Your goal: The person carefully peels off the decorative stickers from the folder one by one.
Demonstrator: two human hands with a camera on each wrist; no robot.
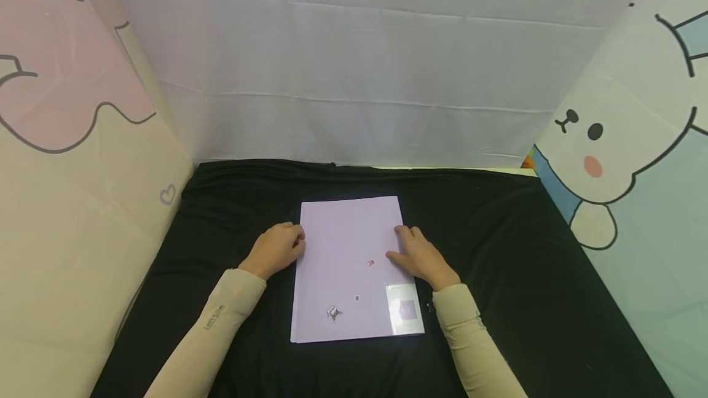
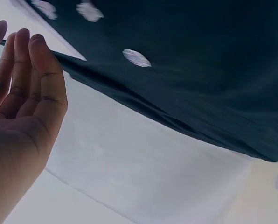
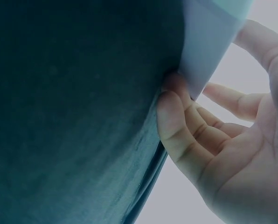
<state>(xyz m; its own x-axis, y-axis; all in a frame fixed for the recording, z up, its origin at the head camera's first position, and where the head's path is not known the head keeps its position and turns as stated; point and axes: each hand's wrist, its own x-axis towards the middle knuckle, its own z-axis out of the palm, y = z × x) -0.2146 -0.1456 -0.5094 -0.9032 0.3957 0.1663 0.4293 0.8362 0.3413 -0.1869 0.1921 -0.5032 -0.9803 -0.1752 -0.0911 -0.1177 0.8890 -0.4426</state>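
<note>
A light purple folder (image 1: pixel 344 235) lies flat on a black cloth (image 1: pixel 487 250). On its cover are a silver shiny patch (image 1: pixel 334 313), a small reddish mark (image 1: pixel 370 263) and a clear pocket (image 1: pixel 402 309) at the lower right corner. My left hand (image 1: pixel 275 249) is beside the folder's left edge, fingers bent loosely with nothing between them. Across from it, my right hand (image 1: pixel 423 257) touches the right edge, its thumb on the cover and its fingers along the side. The right wrist view shows those fingertips (image 3: pixel 170 112) against the cloth next to the folder's edge (image 3: pixel 199 51).
Small shiny pale pieces (image 2: pixel 136 58) lie on the black cloth in the left wrist view. A white fabric wall (image 1: pixel 354 66) stands behind the table, with cartoon-printed curtains at the left (image 1: pixel 83 214) and right (image 1: pixel 652 250).
</note>
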